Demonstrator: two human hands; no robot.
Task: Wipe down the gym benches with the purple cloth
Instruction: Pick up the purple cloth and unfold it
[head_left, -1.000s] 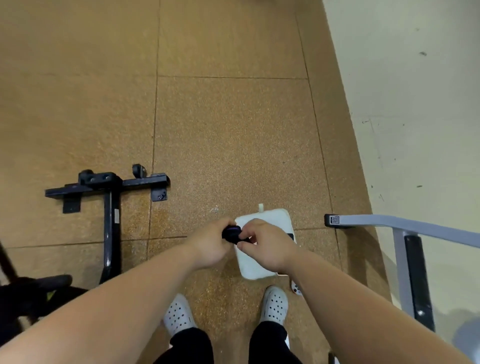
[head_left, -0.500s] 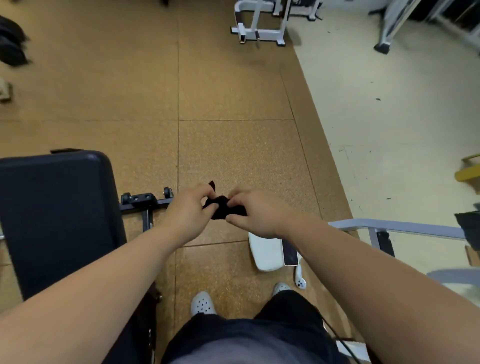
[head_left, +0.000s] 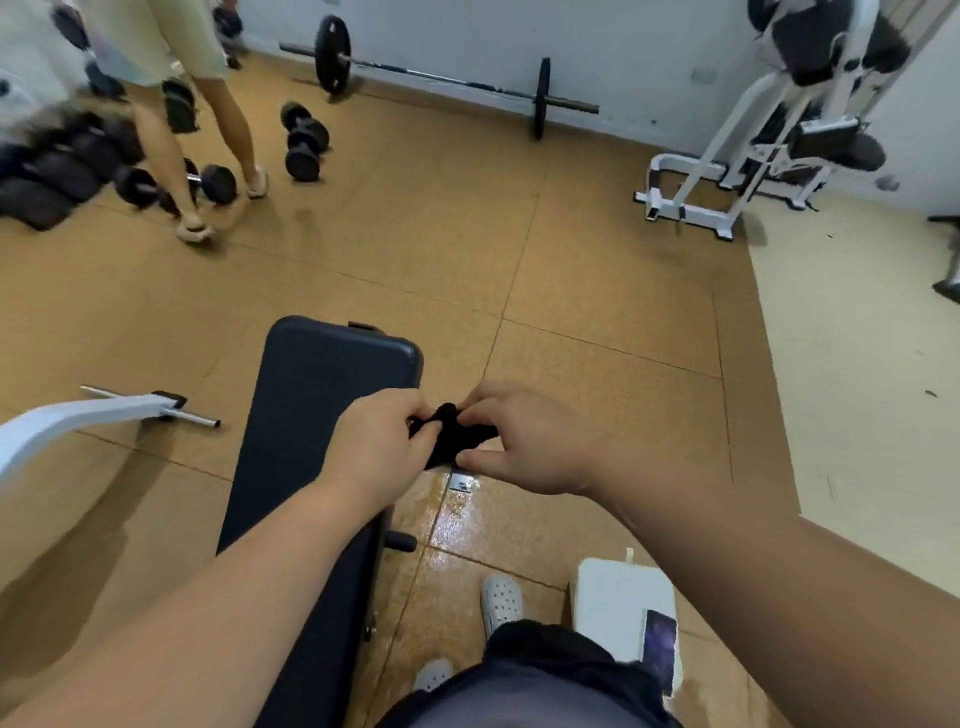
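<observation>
- Head view: both hands meet in front of the body, and between them is a small dark crumpled cloth that looks almost black here, so its purple colour I cannot confirm.
- Left hand has its grip closed on the left end of the cloth, the fingers pinching it from the side.
- Right hand has its grip closed on the right end, with thumb and fingertips holding the edge of the fabric.
- Cloth is bunched, not spread; its long axis runs roughly left to right between the two hands, and it is held in the air, not touching anything below.
- Black padded gym bench lies just to the left of the cloth and below it. Its long axis runs away from the person, with the rounded far end pointing up in the view.
- Left hand is over the right edge of the pad, so it is the nearer one; the right hand is over the brown rubber floor beside the bench.
- My judgement: wiping is not yet begun, the cloth is being arranged. The next move needs the cloth to go down and leftward onto the pad, then along its length.
- Near the feet stands a white box-like object; a second person is far at the dumbbells.
</observation>
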